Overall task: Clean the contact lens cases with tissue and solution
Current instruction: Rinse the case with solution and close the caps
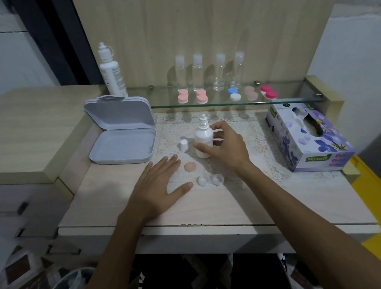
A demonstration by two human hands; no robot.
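- Open lens case [210, 180] lies on the table [119, 196], one cap [190, 167] beside it.
- Right hand [227, 148] grips the uncapped solution bottle [204, 140]; left hand [157, 184] rests flat, fingers straight.
- Tissue box [308, 137] stands untouched (wiping apparently not begun); shelf cases [226, 94] remain.

Tissue box [308, 134]: green "Nysoft" label (other print illegible).

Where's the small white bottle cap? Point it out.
The small white cap stands on the lace mat, just left of the dropper bottle and right of the open grey case.
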